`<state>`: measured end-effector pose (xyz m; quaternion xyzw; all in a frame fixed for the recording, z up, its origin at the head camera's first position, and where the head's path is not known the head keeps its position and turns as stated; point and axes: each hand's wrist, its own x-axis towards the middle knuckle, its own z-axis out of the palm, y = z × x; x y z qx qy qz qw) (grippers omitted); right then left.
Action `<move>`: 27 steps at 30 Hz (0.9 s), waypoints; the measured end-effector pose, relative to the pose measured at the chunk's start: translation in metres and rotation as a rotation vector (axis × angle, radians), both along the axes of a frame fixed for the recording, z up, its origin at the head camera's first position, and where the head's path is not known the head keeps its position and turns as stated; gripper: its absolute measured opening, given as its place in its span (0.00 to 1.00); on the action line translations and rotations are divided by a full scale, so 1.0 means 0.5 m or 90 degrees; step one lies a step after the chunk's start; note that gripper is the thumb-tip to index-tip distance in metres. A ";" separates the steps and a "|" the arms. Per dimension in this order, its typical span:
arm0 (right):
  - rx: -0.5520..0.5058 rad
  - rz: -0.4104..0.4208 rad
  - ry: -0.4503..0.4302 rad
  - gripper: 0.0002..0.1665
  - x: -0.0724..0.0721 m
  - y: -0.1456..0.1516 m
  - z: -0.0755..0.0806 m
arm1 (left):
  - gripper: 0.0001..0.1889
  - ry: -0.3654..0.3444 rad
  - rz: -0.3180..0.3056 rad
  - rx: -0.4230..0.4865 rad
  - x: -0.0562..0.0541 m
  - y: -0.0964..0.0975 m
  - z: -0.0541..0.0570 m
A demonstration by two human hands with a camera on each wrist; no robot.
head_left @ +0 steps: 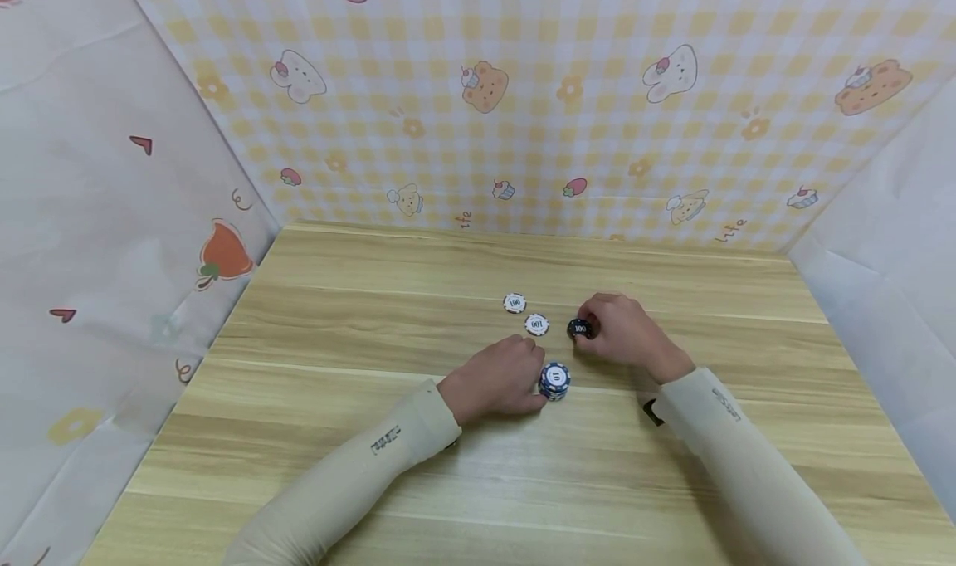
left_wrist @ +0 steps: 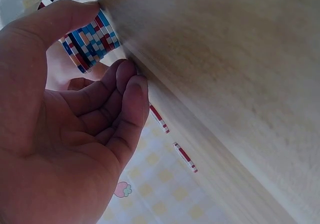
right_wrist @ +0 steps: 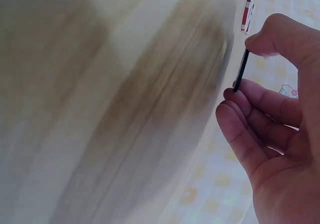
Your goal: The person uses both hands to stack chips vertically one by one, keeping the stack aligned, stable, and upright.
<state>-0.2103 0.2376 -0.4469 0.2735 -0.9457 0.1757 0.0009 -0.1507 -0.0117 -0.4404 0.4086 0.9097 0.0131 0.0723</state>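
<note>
A stack of poker chips (head_left: 554,381), a blue-and-white chip marked 10 on top, stands on the table. My left hand (head_left: 502,377) rests at its left side, fingers curled, thumb at its near side. Between thumb and fingers, the layered blue, red and white edges of the stack (left_wrist: 94,40) show in the left wrist view. To the right and farther back, my right hand (head_left: 621,331) pinches a black poker chip (head_left: 579,328) marked 100 by its rim. From the right wrist, this black chip (right_wrist: 242,70) appears edge-on between thumb and fingertips, close over the table.
Two white chips marked 100 lie flat beyond the stack: a nearer white chip (head_left: 536,324) and a farther white chip (head_left: 514,303). Behind the wooden table (head_left: 358,300) hangs a yellow checked cloth (head_left: 418,134), with pale cloth at both sides.
</note>
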 end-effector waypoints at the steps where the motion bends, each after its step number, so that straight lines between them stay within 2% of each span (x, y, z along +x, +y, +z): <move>1: -0.001 0.004 0.005 0.20 0.002 0.000 0.000 | 0.21 0.002 -0.001 0.001 0.000 0.000 0.000; 8: -0.009 0.012 0.004 0.19 0.018 0.001 0.004 | 0.19 0.028 -0.020 0.011 -0.002 0.001 -0.001; 27: -0.035 0.043 0.031 0.19 0.045 -0.004 0.003 | 0.20 0.003 -0.010 0.014 -0.004 0.001 -0.001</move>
